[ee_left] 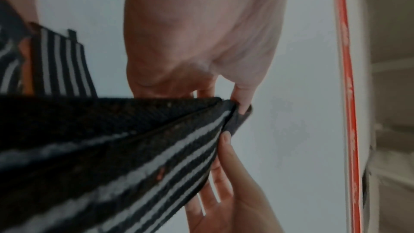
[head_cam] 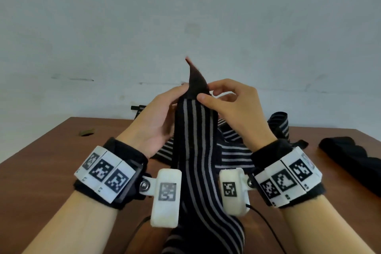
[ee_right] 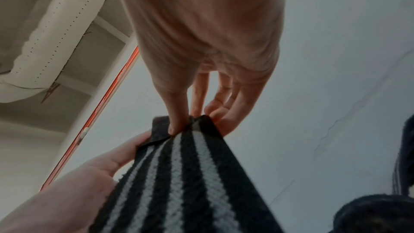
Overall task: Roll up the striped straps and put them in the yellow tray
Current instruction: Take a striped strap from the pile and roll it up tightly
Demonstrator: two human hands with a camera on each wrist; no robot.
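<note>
The striped strap (head_cam: 198, 150) is held up in the air between both hands, above the brown counter (head_cam: 41, 171), its long black-and-grey length hanging down toward the person and out of the bottom of the head view. Its plain black end tab (head_cam: 195, 82) sticks up above the fingers, coming to a point. The left hand (head_cam: 156, 117) is raised with the palm turned inward and its fingers (ee_left: 224, 150) lie behind the top of the strap, supporting the edge; whether the thumb pinches the cloth cannot be told for sure, though the hand grips the strap's left edge in the head view. The right hand (head_cam: 231, 109) comes in from the right with the wrist bent, and its thumb (ee_right: 177, 121) and fingertips pinch the top of the strap just where the stripes stop. Both forearms rise from the bottom corners, each with a black wristband carrying white marker blocks. More striped straps (head_cam: 237, 150) lie in a loose heap on the counter behind the hands. A black cloth bundle (head_cam: 350, 154) lies to the right on the counter, apart from the heap.
</note>
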